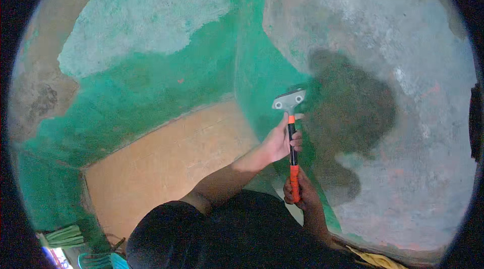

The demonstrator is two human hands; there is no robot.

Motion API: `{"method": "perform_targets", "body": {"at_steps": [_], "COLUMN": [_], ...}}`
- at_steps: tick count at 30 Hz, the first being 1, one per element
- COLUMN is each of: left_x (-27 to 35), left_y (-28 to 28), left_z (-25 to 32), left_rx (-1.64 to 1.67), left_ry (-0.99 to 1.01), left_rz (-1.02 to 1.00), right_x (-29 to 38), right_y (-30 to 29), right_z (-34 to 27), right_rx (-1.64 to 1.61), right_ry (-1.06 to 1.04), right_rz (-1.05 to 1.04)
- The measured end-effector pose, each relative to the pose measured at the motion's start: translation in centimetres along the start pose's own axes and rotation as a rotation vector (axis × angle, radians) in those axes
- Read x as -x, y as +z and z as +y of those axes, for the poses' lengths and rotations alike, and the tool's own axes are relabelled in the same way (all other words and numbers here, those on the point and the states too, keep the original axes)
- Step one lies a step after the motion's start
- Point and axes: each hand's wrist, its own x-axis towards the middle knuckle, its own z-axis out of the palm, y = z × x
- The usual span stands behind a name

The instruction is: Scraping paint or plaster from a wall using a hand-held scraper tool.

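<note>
A long-handled scraper (293,148) with a grey metal head, a black shaft and an orange grip is held in both hands. My left hand (283,138) wraps the shaft just below the head. Lower down, my right hand (300,189) is closed around the orange grip. The scraper's head lies over green paint on the right-hand wall (370,185), near the border with the bare grey area; whether its blade touches the wall cannot be told. A dark shadow covers part of that wall.
Green paint and a pale bare patch show on the left-hand wall (162,76). Below it lies a tan surface (170,148). Green cloth (64,237) is at the bottom left, yellow cloth (374,257) at the bottom right. A dark object (475,123) stands at the right rim.
</note>
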Motion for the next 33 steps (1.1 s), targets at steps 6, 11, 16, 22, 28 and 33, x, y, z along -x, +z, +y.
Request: {"method": "perform_targets", "body": {"at_steps": [6, 11, 16, 22, 28, 33], "left_x": [-7.0, -11.1, -15.7, -21.6, -24.5, -25.7], "left_y": [1.0, 0.6, -1.4, -4.7, -6.6, -8.1], "left_z": [4.3, 9.6, 11.4, 11.4, 12.2, 12.3], "left_rx": [-0.111, -0.211, -0.207, -0.197, -0.274, -0.334], "left_ry": [0.058, 0.189, 0.149, -0.025, -0.298, -0.421], "left_rz": [0.027, 0.113, 0.085, 0.169, -0.046, 0.003], "right_x": [-6.2, -12.1, -15.3, -18.2, -18.6, -20.0], "right_y": [-2.3, -0.5, -1.9, -6.6, -3.8, -0.5], "right_z": [-6.9, -11.8, -13.6, -13.0, -11.5, -9.8], "right_rx": [0.232, 0.581, 0.819, 1.413, 0.839, 0.519], "right_ry": [-0.063, -0.114, -0.247, -0.659, -0.522, -0.423], "right_rz": [0.035, 0.148, 0.284, 0.463, 0.634, 0.822]}}
